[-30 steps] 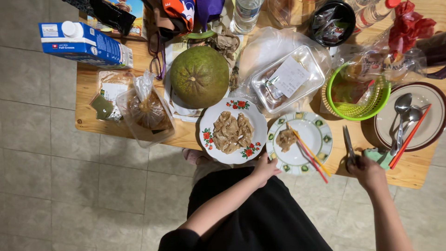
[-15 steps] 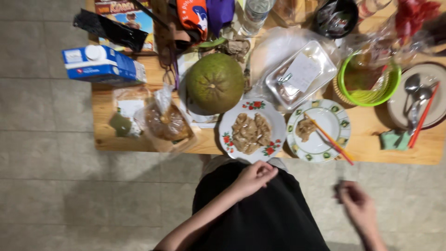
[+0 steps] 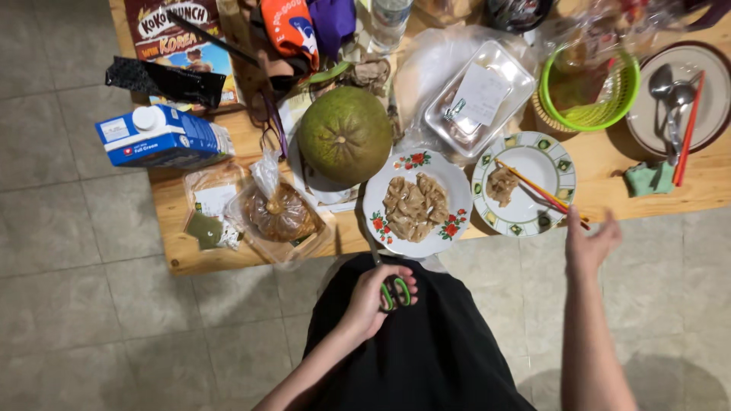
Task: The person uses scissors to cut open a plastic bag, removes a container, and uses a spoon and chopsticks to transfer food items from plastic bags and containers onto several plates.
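Left hand (image 3: pixel 373 301): green-handled scissors (image 3: pixel 394 291) are held in a closed grip, over the lap.
Right hand (image 3: pixel 588 242): fingers spread wide, nothing held, just beside the chopsticks (image 3: pixel 539 192) on the green-patterned plate (image 3: pixel 550 162).

We see a blue-and-white carton (image 3: pixel 164 137) lying at the table's (image 3: pixel 609 183) left edge, a brown cereal box (image 3: pixel 177 34) in the far-left corner, and a clear tray (image 3: pixel 480 99), seemingly white-labelled, mid-table.

scissors (image 3: pixel 394 291) blades hidden (behind fingers), cereal box (image 3: pixel 180 38) cropped
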